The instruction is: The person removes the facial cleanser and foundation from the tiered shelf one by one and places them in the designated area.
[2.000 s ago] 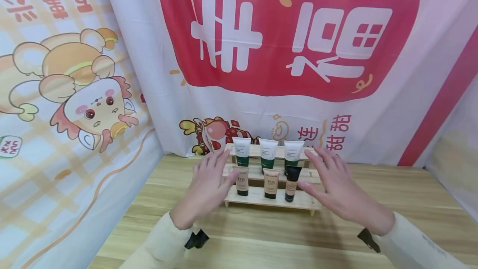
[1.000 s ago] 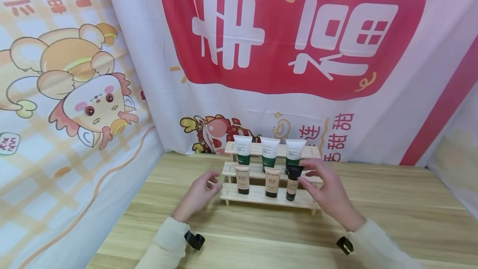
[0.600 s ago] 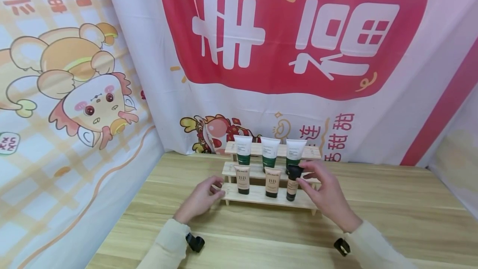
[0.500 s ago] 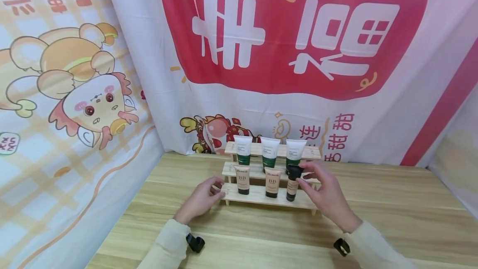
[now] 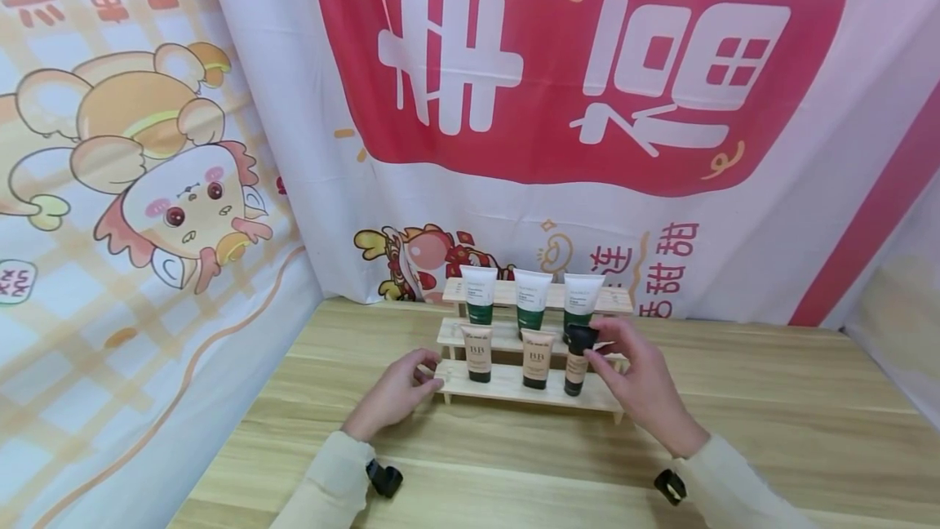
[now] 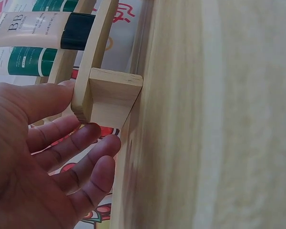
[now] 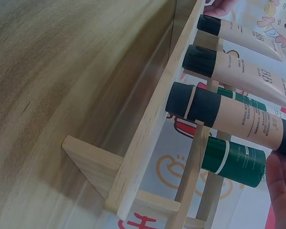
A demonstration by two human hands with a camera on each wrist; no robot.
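A three-tier wooden display rack [image 5: 507, 392] stands on the table. My left hand [image 5: 396, 392] holds the left end of its lowest shelf; the left wrist view shows the thumb at the shelf [image 6: 86, 102] edge and curled fingers beside it. At the right end of that shelf, my right hand [image 5: 646, 382] pinches the black top of a slim black-and-beige cosmetic tube [image 5: 576, 370], whose base meets the shelf. Two beige BB cream tubes [image 5: 537, 359] stand left of it. Behind them are three white-and-green tubes [image 5: 532, 298]. In the right wrist view only some fingers [image 7: 280, 179] show.
The wood-grain table [image 5: 485, 464] extends around the rack. A white cloth with a red printed panel [image 5: 543, 145] hangs close behind, and a checked cartoon cloth [image 5: 147, 227] covers the left side. Black straps sit on both wrists.
Both hands came down from above the rack's two ends. The left moved to the lowest shelf's end and the right took hold of the slim tube's top. Over the last half second, both stay nearly still.
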